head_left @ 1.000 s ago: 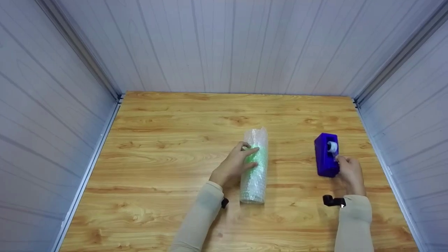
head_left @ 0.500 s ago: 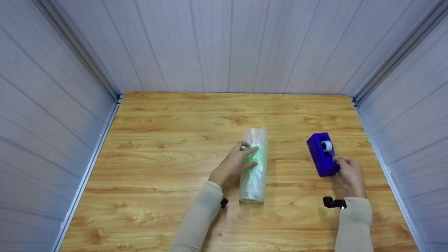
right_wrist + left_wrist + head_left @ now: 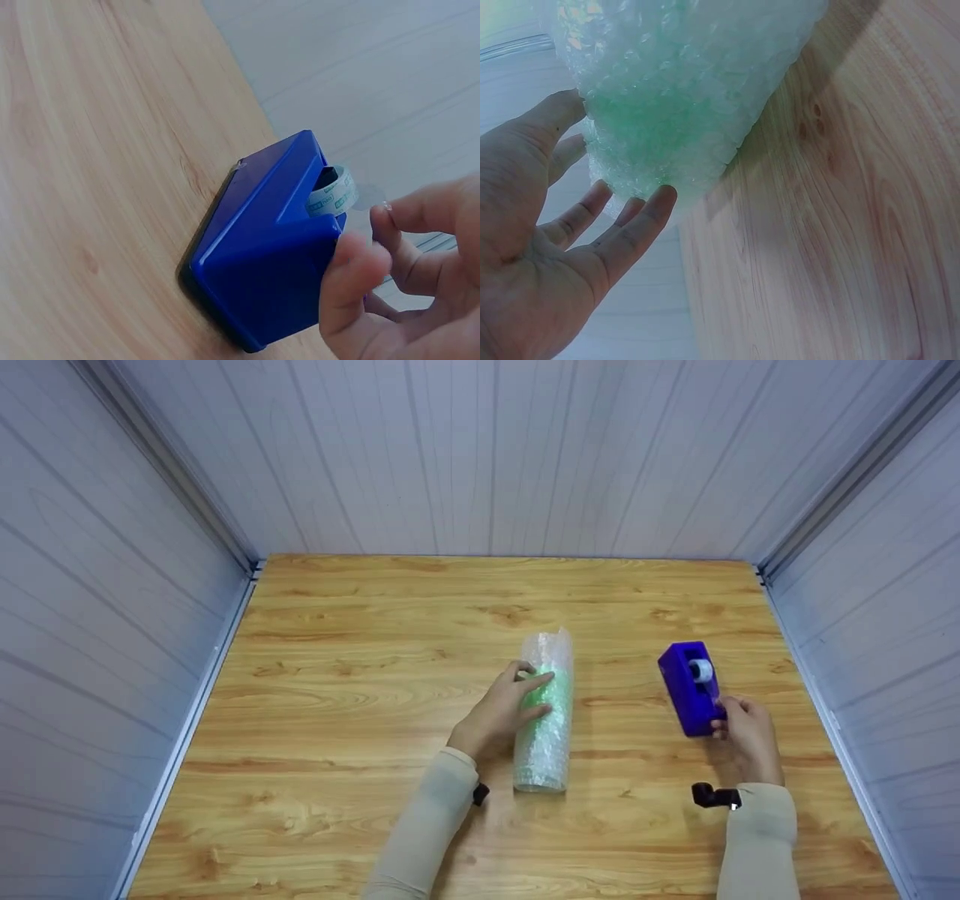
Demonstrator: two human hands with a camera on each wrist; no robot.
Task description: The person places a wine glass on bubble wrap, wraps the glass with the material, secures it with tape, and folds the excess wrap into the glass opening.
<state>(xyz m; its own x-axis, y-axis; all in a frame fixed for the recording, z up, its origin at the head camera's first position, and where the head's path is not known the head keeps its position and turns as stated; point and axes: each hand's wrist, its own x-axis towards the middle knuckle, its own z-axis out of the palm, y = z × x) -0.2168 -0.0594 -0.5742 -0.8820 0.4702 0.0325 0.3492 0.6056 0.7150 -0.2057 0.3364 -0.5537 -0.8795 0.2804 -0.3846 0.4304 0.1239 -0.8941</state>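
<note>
As walls [image 3: 480, 457] flank tabletop [image 3: 337, 660], bubble wrap [image 3: 556, 727], dispenser [image 3: 687, 697]

Bubble-wrap roll [image 3: 544, 746] on table [image 3: 322, 720], tape dispenser [image 3: 688, 705] at right

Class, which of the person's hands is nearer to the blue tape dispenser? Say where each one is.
Right. The right hand is beside the dispenser, at its near end; the left hand is away to its left, on the bubble-wrapped roll.

The left wrist view's top edge cuts off the bubble-wrap roll [image 3: 690, 67].
</note>
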